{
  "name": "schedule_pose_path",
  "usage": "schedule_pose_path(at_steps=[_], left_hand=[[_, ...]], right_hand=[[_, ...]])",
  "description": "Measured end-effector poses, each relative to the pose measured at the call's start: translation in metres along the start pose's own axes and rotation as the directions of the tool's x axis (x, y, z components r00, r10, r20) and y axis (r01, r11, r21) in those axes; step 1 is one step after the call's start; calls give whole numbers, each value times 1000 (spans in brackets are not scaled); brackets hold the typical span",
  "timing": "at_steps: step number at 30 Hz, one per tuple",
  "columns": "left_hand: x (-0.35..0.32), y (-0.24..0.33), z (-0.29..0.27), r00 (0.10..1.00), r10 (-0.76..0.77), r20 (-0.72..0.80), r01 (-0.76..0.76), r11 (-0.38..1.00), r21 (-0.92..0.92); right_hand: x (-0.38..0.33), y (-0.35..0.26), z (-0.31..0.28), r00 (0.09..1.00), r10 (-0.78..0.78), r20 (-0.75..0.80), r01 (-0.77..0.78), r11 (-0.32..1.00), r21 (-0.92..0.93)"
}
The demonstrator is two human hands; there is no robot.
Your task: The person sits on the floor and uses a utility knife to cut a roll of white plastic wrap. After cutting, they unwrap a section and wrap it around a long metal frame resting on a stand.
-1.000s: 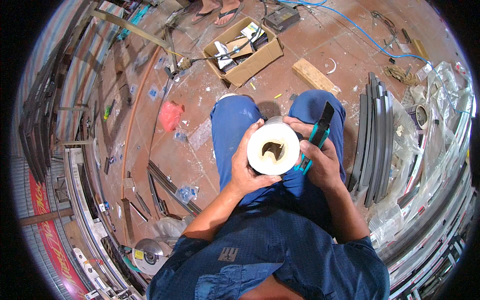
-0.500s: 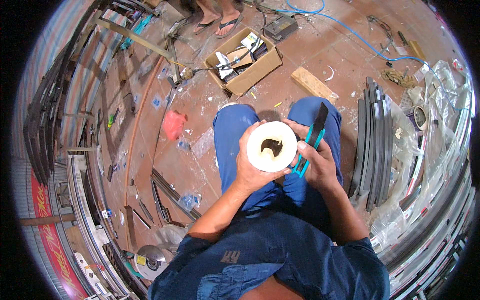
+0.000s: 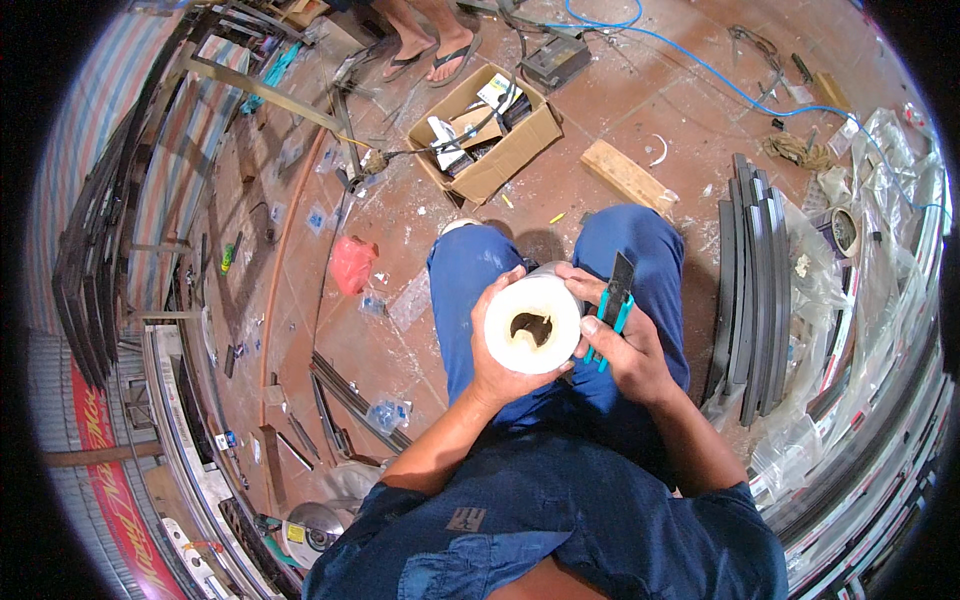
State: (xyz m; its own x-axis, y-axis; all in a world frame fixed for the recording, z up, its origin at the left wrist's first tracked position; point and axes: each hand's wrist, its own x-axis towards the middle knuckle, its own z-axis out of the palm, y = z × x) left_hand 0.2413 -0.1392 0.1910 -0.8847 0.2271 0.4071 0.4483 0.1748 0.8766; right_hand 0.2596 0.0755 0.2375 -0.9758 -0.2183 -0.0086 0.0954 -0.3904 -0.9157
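Note:
A thick white roll (image 3: 505, 345) with a hollow, ragged-edged core stands end-up between my knees, its open end facing me. My left hand (image 3: 487, 368) wraps round its left side, thumb along the lower edge. In my right hand (image 3: 645, 362) is a utility knife (image 3: 610, 318) with a teal handle and a wide dark blade pointing up and away. The fingertips of that same hand rest against the roll's right side. The blade stands apart from the roll.
Ahead, an open cardboard box (image 3: 500, 160) holds packets and dark parts, near a person's sandalled feet (image 3: 450, 55). A wooden block (image 3: 628, 178) lies beyond my knees. Dark metal profiles (image 3: 755, 290) are stacked at right, an angle grinder (image 3: 310, 530) sits lower left, and a red plastic bag (image 3: 354, 265) lies left.
Both hands and the roll have come slightly nearer to me. The roll has tilted, showing more of its far side, and the knife has turned, its blade now looking shorter.

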Motion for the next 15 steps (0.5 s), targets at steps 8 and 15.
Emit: schedule_pose_path(at_steps=[8, 15], left_hand=[[33, -4, -1, 986, -167, -25, 167, 985, 30], [120, -70, 50, 915, -355, 194, 324, 930, 173]], right_hand=[[7, -17, -20, 990, -44, -135, 58, 993, 99], [9, -76, -138, 643, -269, -717, 404, 915, 19]])
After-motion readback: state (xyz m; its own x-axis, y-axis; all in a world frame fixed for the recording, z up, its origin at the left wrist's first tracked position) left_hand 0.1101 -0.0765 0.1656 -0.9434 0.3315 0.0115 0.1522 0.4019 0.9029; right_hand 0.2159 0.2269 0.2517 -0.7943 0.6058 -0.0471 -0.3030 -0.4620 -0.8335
